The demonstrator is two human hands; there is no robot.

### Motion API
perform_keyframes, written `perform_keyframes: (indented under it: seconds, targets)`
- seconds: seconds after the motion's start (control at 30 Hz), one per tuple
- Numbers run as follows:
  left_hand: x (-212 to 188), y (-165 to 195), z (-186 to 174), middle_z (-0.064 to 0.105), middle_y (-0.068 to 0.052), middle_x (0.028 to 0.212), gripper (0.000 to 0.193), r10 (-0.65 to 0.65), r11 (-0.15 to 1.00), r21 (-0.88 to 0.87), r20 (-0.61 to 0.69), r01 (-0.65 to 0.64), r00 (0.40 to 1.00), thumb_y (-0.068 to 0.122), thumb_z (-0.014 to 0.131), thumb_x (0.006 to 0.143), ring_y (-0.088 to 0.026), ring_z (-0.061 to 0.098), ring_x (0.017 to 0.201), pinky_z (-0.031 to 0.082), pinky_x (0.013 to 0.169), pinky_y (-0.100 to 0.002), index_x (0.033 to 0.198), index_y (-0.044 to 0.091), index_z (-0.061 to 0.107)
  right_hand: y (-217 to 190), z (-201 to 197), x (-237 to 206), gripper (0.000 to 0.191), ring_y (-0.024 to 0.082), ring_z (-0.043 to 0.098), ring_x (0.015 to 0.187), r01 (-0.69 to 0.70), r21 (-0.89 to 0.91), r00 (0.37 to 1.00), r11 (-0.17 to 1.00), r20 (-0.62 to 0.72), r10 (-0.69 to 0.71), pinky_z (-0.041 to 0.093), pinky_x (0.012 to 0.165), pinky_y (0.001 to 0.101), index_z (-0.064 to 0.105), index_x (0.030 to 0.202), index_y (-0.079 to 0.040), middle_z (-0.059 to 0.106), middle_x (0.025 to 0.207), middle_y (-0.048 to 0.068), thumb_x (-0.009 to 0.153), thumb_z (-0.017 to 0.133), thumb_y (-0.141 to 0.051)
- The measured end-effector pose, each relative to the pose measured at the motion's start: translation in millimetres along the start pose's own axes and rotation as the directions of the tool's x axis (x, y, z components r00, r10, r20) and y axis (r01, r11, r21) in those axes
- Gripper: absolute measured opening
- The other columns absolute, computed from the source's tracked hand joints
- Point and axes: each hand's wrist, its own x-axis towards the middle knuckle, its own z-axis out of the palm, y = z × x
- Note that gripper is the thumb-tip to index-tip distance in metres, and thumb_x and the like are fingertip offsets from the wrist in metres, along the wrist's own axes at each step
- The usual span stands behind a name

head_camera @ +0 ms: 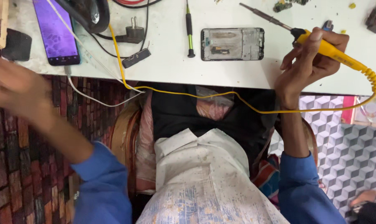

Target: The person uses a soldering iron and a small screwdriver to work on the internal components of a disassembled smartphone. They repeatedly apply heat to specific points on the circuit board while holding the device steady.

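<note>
2 hands in view, both the person's own. Right hand [310, 62] is wrapped around the yellow handle of a soldering iron [320, 45], fingers curled tight on it, held over the front edge of the white table [237, 70]. The iron's metal tip [260, 13] points up and left, lifted over the tabletop, well apart from the phone frame. A yellow cord [221, 95] runs from the handle's coiled end at the right, sags below the table edge across the lap, then climbs back up onto the table at left.

Left hand [11, 89] is blurred at the far left, below the table edge and just under the phone; cannot tell if it is spread or clenched, nothing seen in it.

On the table: an opened phone frame [232, 44] lying flat at centre, a thin screwdriver [189, 29] with black and green grip just left of it, a black plug [132, 34] further left, a phone [57, 31] with a lit purple screen at the left edge, white cables [92, 97] trailing off the edge beside it.
</note>
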Motion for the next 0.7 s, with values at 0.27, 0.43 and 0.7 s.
perform_keyframes:
  seconds: [0.27,0.43,0.7]
  targets:
    - [-153,60,74,0.057,-0.012,0.117,0.020,0.488,0.867,-0.356,0.455,-0.349,0.745,0.005,0.067,0.112,-0.018,0.058,0.087,0.052,0.082,-0.031,0.125,0.004,0.052,0,3,23,0.023,0.011,0.058,0.066,-0.139,-0.076,0.990,0.987,-0.005,0.139,0.039,0.046,0.0239,0.058,0.111,-0.001,0.069,0.095,0.012,0.112,0.071,-0.020]
    - [-165,84,105,0.063,-0.009,0.111,0.018,0.557,0.800,-0.209,0.610,-0.563,0.564,-0.002,0.068,0.101,-0.031,0.064,0.091,0.048,0.083,-0.041,0.114,0.005,0.058,6,15,55,0.019,0.011,0.066,0.078,-0.316,-0.004,0.938,0.949,0.145,0.313,0.048,0.056,0.0251,0.060,0.102,-0.002,0.070,0.096,0.011,0.106,0.076,-0.013]
    - [-166,99,116,0.056,-0.018,0.115,0.036,0.451,0.856,-0.186,0.725,-0.482,0.520,0.005,0.069,0.098,-0.039,0.060,0.100,0.047,0.087,-0.047,0.130,0.000,0.052,3,30,66,0.022,0.010,0.057,0.060,-0.419,0.003,0.870,0.908,0.287,0.401,0.045,0.054,0.0245,0.058,0.092,-0.004,0.067,0.084,0.012,0.104,0.075,-0.010]
